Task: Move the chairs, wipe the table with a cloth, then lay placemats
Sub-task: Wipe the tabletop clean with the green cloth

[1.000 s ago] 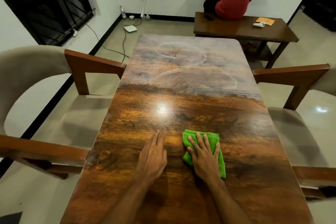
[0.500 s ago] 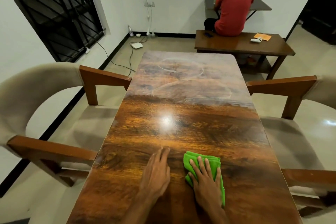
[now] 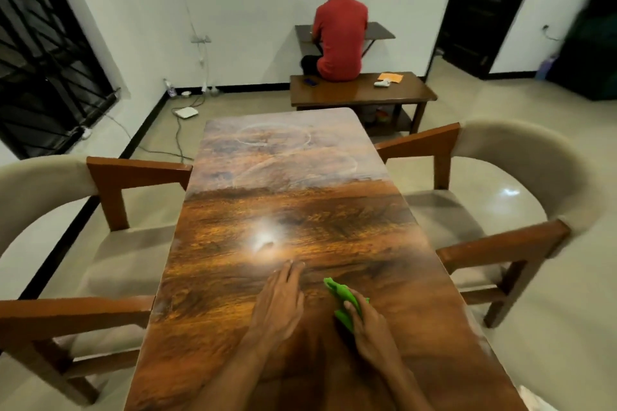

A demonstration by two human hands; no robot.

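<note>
A long glossy wooden table (image 3: pixel 293 210) runs away from me, with pale ring marks on its far half. My left hand (image 3: pixel 278 300) lies flat on the near part of the top, fingers straight. Just right of it, my right hand (image 3: pixel 367 330) grips a bunched green cloth (image 3: pixel 342 299) against the table. A beige armchair with wooden arms (image 3: pixel 110 243) stands against the left side. A matching armchair (image 3: pixel 500 210) stands against the right side.
A low wooden bench (image 3: pixel 364 93) stands beyond the table's far end; a person in a red shirt (image 3: pixel 340 40) sits on it, facing the wall. Cables and a white box (image 3: pixel 187 112) lie on the floor at back left. A dark door (image 3: pixel 484 7) is at back right.
The cloth was spread flat under my right palm; now it is bunched up in my right fingers. My view has tilted up, showing more of the room. My left hand stays flat.
</note>
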